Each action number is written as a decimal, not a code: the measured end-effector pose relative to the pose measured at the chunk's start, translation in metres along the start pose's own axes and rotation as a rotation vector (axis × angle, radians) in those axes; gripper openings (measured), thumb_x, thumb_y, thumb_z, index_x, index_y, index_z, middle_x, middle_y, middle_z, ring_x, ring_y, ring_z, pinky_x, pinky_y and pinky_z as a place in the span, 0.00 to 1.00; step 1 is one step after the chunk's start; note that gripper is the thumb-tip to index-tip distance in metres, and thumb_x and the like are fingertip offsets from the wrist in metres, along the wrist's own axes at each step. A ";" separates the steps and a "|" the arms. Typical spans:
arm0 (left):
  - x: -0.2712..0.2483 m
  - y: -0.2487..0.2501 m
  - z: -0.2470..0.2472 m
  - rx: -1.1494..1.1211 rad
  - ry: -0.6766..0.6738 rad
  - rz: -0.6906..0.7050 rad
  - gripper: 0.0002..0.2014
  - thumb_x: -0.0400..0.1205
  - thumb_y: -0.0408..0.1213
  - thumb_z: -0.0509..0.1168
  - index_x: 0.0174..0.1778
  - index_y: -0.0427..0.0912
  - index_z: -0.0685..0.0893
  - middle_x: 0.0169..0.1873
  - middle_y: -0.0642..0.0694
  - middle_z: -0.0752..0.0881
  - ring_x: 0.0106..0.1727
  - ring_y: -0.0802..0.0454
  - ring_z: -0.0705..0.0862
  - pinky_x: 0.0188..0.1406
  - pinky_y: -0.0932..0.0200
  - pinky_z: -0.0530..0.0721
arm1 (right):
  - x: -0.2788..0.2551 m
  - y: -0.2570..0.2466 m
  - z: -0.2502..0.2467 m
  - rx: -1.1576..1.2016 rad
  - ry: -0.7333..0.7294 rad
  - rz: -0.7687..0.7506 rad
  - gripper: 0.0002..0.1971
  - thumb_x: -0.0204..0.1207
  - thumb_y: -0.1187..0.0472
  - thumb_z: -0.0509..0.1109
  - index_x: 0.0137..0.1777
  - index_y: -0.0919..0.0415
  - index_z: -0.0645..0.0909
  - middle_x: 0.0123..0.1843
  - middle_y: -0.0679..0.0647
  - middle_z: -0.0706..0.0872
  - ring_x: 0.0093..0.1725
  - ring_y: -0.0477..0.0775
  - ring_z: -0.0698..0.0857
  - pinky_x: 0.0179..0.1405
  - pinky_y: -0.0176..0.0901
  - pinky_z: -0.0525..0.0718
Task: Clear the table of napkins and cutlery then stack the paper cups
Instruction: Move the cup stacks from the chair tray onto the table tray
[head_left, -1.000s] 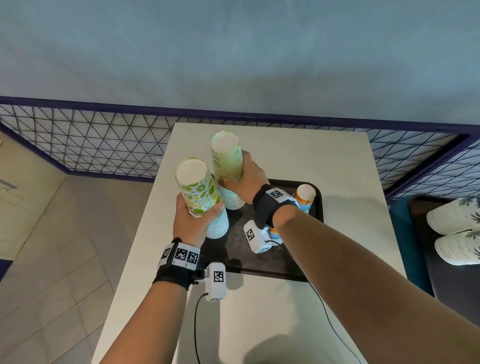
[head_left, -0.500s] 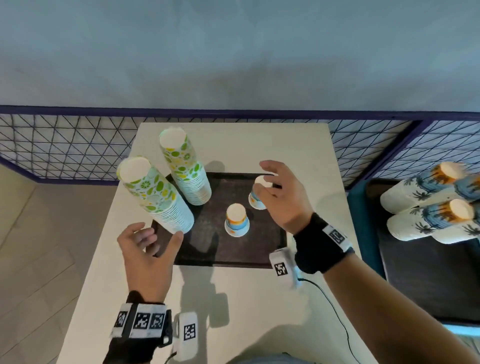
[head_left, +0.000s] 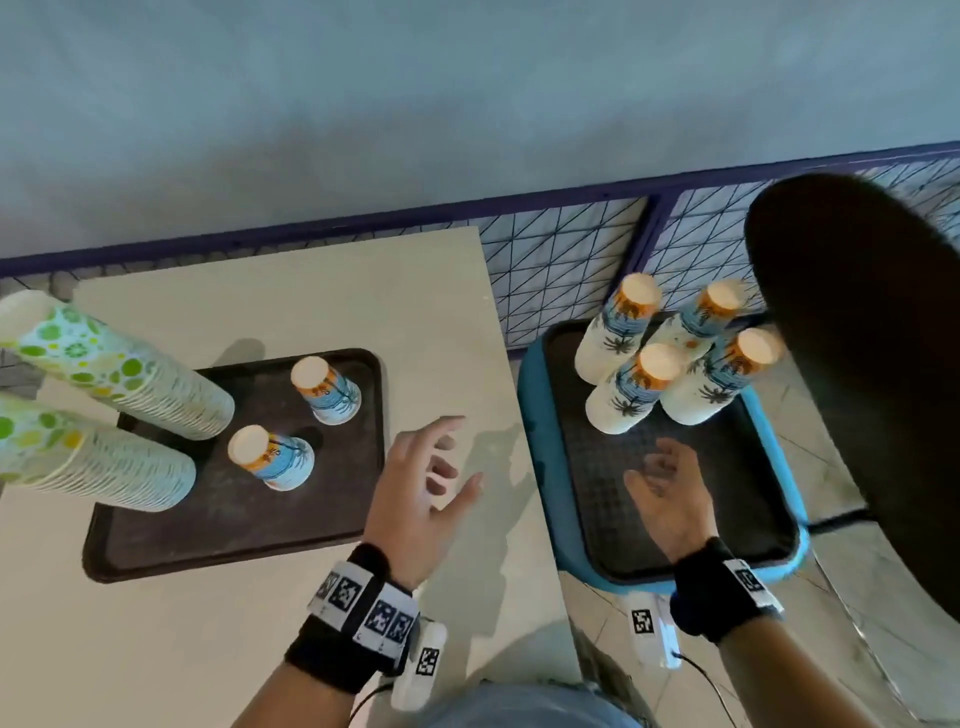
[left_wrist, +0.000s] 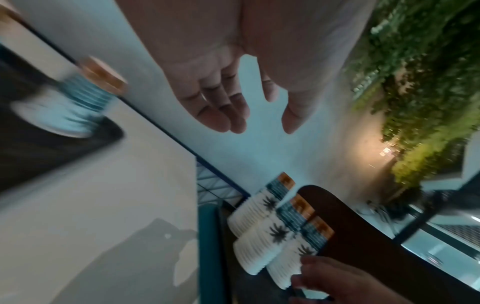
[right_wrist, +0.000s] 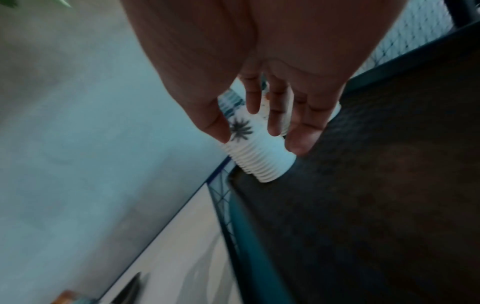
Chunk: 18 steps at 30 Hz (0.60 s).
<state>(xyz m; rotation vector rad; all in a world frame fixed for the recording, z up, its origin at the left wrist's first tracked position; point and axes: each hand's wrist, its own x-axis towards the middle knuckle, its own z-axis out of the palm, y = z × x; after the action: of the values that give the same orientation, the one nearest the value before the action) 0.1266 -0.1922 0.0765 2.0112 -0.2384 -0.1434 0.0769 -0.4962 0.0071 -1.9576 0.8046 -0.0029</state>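
Observation:
Two tall green-patterned cup stacks (head_left: 130, 374) (head_left: 93, 462) stand at the left of the dark tray (head_left: 234, 540) on the beige table (head_left: 322, 291). Two single palm-print cups (head_left: 324, 392) (head_left: 272, 460) sit upside down on the same tray. My left hand (head_left: 452, 457) hovers over the table's right side, fingers spread and holding nothing; it looks the same in the left wrist view (left_wrist: 259, 123). My right hand (head_left: 654, 467) is over a second tray (head_left: 727, 493), just short of several palm-print cup stacks (head_left: 623, 410). Its relaxed fingers (right_wrist: 278, 115) frame one stack (right_wrist: 259, 160) without gripping it.
The second tray lies on a blue seat (head_left: 540, 467) right of the table. A large dark rounded object (head_left: 872, 364) overhangs that tray on the far right. A wire mesh fence (head_left: 561, 270) with a purple rail runs behind both. Cables trail from my wrist cameras.
The view has swung right. My left hand moved from beside the green stacks to the table's right side. My right hand left the small cup and reached over to the tray on the blue seat.

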 end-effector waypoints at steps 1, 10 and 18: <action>0.016 0.011 0.019 0.027 -0.039 0.041 0.30 0.80 0.41 0.78 0.75 0.69 0.76 0.61 0.54 0.79 0.51 0.53 0.86 0.47 0.66 0.87 | 0.011 0.008 -0.003 0.000 -0.013 0.009 0.31 0.78 0.61 0.79 0.78 0.56 0.70 0.65 0.56 0.84 0.48 0.48 0.87 0.47 0.39 0.83; 0.124 0.076 0.155 0.180 -0.301 0.128 0.39 0.80 0.46 0.78 0.86 0.61 0.69 0.73 0.50 0.72 0.71 0.51 0.77 0.70 0.49 0.83 | 0.095 0.030 0.005 0.002 -0.138 -0.014 0.52 0.66 0.40 0.78 0.87 0.42 0.55 0.85 0.57 0.68 0.81 0.59 0.74 0.74 0.63 0.82; 0.139 0.067 0.199 0.204 -0.267 -0.003 0.35 0.79 0.51 0.78 0.81 0.64 0.70 0.74 0.48 0.79 0.74 0.48 0.80 0.73 0.49 0.81 | 0.117 0.027 0.008 -0.064 -0.172 -0.101 0.55 0.60 0.33 0.75 0.87 0.43 0.56 0.82 0.56 0.74 0.79 0.60 0.76 0.74 0.65 0.81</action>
<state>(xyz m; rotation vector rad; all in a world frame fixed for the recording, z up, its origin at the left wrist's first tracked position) 0.2135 -0.4267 0.0505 2.1929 -0.4342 -0.4053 0.1567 -0.5607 -0.0568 -2.0255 0.5998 0.1307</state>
